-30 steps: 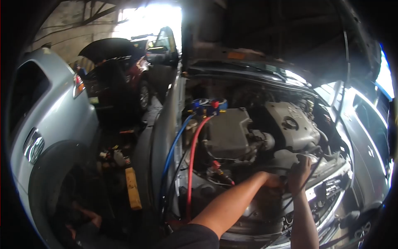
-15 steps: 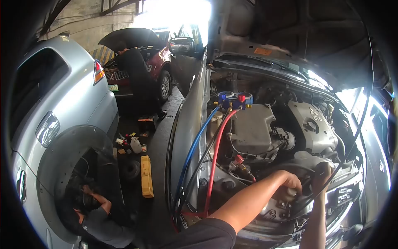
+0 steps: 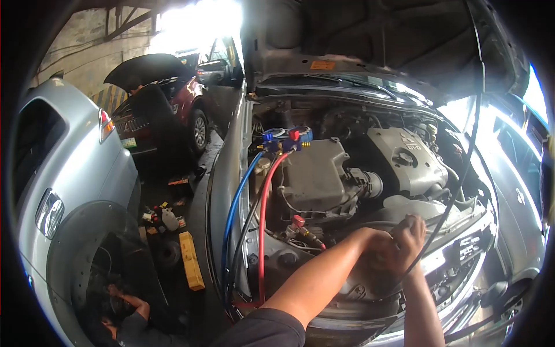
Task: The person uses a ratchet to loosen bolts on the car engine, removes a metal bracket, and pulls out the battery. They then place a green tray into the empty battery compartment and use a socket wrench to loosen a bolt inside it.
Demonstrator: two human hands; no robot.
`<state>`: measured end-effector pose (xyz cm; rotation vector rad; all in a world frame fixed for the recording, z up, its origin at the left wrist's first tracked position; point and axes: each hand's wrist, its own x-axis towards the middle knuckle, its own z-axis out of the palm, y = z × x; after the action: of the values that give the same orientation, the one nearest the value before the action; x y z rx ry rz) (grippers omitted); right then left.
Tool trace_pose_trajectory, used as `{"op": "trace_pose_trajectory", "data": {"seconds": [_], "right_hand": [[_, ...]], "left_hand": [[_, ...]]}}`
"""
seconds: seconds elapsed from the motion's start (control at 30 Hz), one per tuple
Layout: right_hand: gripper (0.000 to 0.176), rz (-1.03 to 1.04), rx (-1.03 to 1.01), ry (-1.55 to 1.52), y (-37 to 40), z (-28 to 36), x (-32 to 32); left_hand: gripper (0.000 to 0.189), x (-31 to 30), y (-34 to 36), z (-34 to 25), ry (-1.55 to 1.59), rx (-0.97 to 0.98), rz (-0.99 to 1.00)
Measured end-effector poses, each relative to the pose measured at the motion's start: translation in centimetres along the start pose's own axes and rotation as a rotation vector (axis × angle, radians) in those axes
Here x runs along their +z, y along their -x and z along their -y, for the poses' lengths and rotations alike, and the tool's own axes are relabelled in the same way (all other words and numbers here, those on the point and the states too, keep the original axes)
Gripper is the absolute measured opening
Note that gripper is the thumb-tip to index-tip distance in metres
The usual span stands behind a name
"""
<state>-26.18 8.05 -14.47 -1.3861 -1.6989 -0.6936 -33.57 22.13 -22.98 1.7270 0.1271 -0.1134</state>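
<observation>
Over the front of the open engine bay, my left hand (image 3: 378, 242) and my right hand (image 3: 408, 243) are close together, apparently touching. The fingers of my right hand are curled; whatever lies inside them is hidden. My left hand's fingers are blurred and partly covered by the right. Behind the hands is the engine cover (image 3: 404, 159). To the left, the air filter box (image 3: 315, 173) sits below a gauge manifold (image 3: 283, 144) with a blue hose (image 3: 232, 208) and a red hose (image 3: 263, 222). A red-capped fitting (image 3: 298, 222) stands left of my hands.
The raised hood (image 3: 370, 34) hangs above, with a dark cable (image 3: 471, 133) at right. At left, one person (image 3: 136, 309) works by a silver car's wheel arch (image 3: 69, 231); another person (image 3: 153, 115) leans at a red car (image 3: 188, 95). A yellow case (image 3: 191, 261) lies on the floor.
My right hand has moved left, from apart to close against my left hand. The view has shifted right, so the engine bay appears further left.
</observation>
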Motion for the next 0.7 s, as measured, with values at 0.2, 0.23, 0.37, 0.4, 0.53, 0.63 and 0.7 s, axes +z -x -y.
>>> {"op": "trace_pose_trajectory", "data": {"seconds": [0.2,0.23,0.37,0.4,0.53,0.63,0.7], "right_hand": [[0.025,0.101,0.209,0.003,0.6,-2.7,1.4],[0.024,0.081,0.118,0.029,0.7,-1.6,0.5],[0.024,-0.019,0.396,-0.072,0.0,-6.2,1.4],[0.026,-0.015,0.411,-0.076,0.5,-6.2,1.4],[0.030,0.103,0.017,-0.058,0.4,-1.6,0.1],[0.024,0.036,0.358,-0.063,0.1,-5.8,0.6],[0.026,-0.011,0.521,-0.108,0.7,-6.5,1.7]], "left_hand": [[0.048,0.1,-1.0,0.1,0.044,-0.147,-0.025],[0.046,-1.1,-1.5,2.4,-0.045,-0.039,-0.005],[0.030,2.8,3.5,-5.0,0.008,-0.201,-0.274],[0.041,1.4,2.4,-3.3,0.034,-0.254,-0.135],[0.037,-1.7,1.3,5.0,-0.413,0.530,-0.251],[0.039,2.2,3.1,-5.7,0.043,-0.208,-0.088],[0.038,3.0,4.8,-7.2,0.176,-0.205,-0.127]]}}
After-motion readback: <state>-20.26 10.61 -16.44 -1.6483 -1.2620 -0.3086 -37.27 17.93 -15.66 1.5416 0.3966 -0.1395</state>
